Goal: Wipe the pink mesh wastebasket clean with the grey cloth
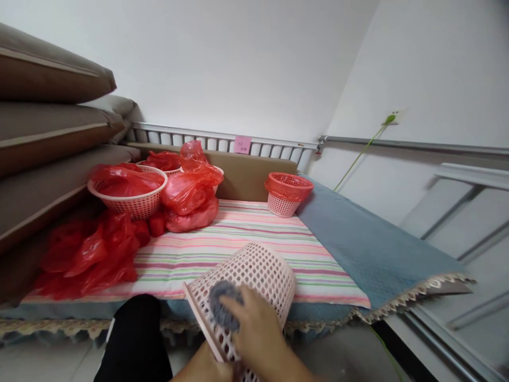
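A pale pink perforated basket (254,276) is tilted on its side in front of me, above the near edge of the bed. My right hand (258,331) presses a grey round scrubbing pad (221,309) against the basket's side near its rim, fingers closed on the pad. My left hand (204,367) reaches up from below to the basket's lower rim and holds it there. Most of its fingers are hidden behind the basket.
The bed has a striped sheet (238,239) and a blue blanket (358,239). Red plastic bags (91,254) and a basket lined with red plastic (129,191) lie at left. A small red-lined basket (287,193) stands at the back. Brown cushions (43,127) are stacked at far left.
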Tool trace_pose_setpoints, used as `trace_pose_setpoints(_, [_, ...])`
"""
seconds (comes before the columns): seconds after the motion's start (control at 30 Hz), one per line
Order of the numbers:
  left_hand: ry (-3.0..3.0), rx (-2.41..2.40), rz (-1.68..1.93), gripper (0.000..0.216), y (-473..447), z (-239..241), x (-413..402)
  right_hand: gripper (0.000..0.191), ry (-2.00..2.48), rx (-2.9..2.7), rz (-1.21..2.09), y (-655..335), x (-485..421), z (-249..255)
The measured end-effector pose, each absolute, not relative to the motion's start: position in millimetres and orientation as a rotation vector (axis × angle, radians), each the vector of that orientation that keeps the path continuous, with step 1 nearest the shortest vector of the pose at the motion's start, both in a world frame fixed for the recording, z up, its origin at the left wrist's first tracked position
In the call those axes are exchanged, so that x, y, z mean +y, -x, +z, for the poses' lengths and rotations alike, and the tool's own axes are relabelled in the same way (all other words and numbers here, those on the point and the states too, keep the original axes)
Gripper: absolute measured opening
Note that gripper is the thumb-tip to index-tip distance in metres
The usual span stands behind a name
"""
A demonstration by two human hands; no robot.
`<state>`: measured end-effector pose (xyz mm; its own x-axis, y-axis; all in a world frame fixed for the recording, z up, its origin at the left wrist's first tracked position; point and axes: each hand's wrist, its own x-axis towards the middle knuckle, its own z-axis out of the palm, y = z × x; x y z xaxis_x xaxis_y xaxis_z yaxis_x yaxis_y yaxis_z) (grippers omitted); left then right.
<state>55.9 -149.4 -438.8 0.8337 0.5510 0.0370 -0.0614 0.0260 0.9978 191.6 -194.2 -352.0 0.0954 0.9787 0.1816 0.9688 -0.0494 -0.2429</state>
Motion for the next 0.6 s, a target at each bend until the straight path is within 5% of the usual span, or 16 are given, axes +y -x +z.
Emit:
trace_pose_setpoints(0.23, [-1.404,0.351,0.461,0.074,-66,-433,-155,0.041,2.613,-1.378,-0.365,-288,-143,-321])
trace_pose_setpoints(0.6, [-1.389,0.275,0.431,0.072,-63,-423,-157,0.049,2.421,-1.590,-0.193,-237,-171,-336])
